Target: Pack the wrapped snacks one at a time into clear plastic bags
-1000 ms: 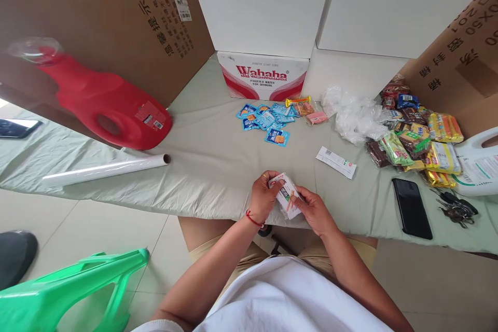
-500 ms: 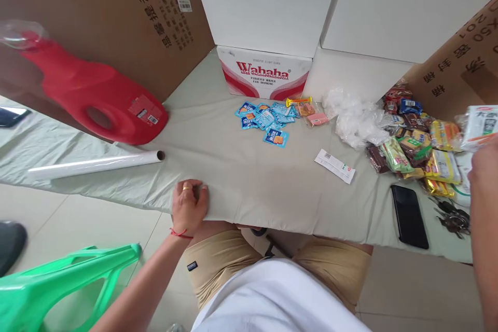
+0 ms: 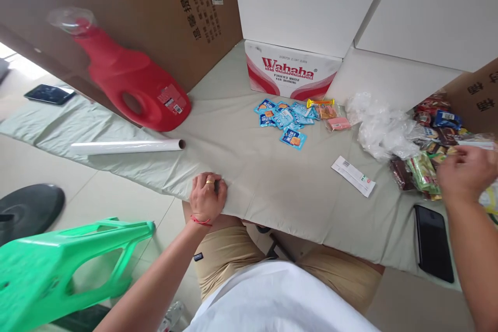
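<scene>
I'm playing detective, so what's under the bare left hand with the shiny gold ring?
Wrinkled pale green cloth shows beside the left hand, which rests near the cloth's front edge. Whatever it covers can't be seen.

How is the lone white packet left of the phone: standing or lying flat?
Lying flat: the white packet shows its broad printed face upward on the cloth.

Sachets point(image 3: 286, 115) before carton point(image 3: 290, 70); snacks point(image 3: 423, 172) seemingly behind phone point(image 3: 434, 243).
</scene>
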`<state>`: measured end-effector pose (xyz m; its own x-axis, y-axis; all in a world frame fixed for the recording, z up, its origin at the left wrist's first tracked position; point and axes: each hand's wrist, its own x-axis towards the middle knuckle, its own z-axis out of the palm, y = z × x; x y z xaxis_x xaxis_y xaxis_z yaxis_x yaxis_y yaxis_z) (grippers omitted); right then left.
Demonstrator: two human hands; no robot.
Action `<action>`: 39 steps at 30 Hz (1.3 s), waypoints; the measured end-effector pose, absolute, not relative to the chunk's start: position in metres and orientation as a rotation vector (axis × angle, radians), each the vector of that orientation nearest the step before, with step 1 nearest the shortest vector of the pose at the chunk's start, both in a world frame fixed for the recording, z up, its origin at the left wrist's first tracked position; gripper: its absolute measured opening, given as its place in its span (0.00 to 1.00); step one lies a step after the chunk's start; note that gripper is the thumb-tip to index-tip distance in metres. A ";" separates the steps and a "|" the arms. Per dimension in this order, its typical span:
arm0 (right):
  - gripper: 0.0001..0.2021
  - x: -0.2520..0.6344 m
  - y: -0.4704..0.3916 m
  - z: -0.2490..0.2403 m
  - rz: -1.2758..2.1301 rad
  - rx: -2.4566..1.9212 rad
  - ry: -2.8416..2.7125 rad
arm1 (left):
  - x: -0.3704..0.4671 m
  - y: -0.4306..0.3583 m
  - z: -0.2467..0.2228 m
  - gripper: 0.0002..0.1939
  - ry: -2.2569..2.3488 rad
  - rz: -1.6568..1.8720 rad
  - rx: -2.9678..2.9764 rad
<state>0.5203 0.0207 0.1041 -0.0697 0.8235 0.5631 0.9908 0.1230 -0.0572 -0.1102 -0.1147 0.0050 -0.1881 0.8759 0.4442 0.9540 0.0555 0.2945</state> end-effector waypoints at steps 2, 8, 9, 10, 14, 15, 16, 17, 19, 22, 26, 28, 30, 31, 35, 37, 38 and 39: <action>0.25 0.488 0.010 0.089 -0.364 -1.707 -2.074 | -0.110 -0.114 0.005 0.06 -2.169 -0.810 -1.901; 0.26 0.367 -0.038 0.021 -0.142 -1.661 -2.347 | -0.110 -0.115 0.006 0.06 -2.258 -0.814 -1.884; 0.24 0.350 -0.043 0.013 -0.148 -1.678 -2.293 | -0.109 -0.114 0.008 0.06 -2.276 -0.838 -1.890; 0.23 0.334 -0.048 0.007 -0.149 -1.678 -2.247 | -0.107 -0.110 0.011 0.07 -2.282 -0.878 -1.904; 0.21 0.280 -0.054 0.000 -0.075 -1.550 -2.245 | -0.084 -0.070 0.029 0.08 -2.117 -1.133 -2.038; 0.21 0.270 -0.055 0.001 -0.050 -1.512 -2.266 | -0.074 -0.051 0.033 0.09 -2.058 -1.175 -2.096; 0.21 0.263 -0.055 0.002 -0.026 -1.483 -2.282 | -0.063 -0.030 0.038 0.10 -2.002 -1.199 -2.173; 0.21 0.258 -0.055 0.003 -0.007 -1.466 -2.286 | -0.052 -0.005 0.041 0.10 -1.962 -1.205 -2.250; 0.20 0.253 -0.056 0.004 0.021 -1.457 -2.269 | -0.028 0.050 0.045 0.12 -1.937 -1.170 -2.369; 0.21 0.256 -0.056 0.004 0.054 -1.449 -2.248 | 0.003 0.126 0.044 0.20 -1.976 -1.035 -2.519; 0.21 0.259 -0.055 0.004 0.085 -1.434 -2.249 | 0.029 0.171 0.032 0.30 -2.261 -0.655 -2.520; 0.21 0.260 -0.054 0.003 0.107 -1.434 -2.246 | 0.035 0.164 0.024 0.30 -2.241 -0.559 -2.551; 0.22 0.260 -0.054 0.003 0.127 -1.424 -2.245 | 0.033 0.146 0.018 0.30 -2.143 -0.556 -2.606; 0.22 0.261 -0.054 0.003 0.133 -1.416 -2.245 | 0.029 0.136 0.016 0.30 -2.105 -0.566 -2.625; 0.21 0.261 -0.053 0.003 0.126 -1.398 -2.240 | 0.006 0.102 0.015 0.29 -2.038 -0.588 -2.671; 0.20 0.261 -0.053 0.003 0.116 -1.405 -2.232 | -0.006 0.091 0.017 0.25 -2.047 -0.587 -2.633; 0.19 0.261 -0.054 0.002 0.110 -1.410 -2.222 | -0.010 0.086 0.017 0.24 -2.065 -0.595 -2.591; 0.18 0.261 -0.054 0.002 0.101 -1.417 -2.203 | -0.013 0.083 0.017 0.23 -2.089 -0.614 -2.543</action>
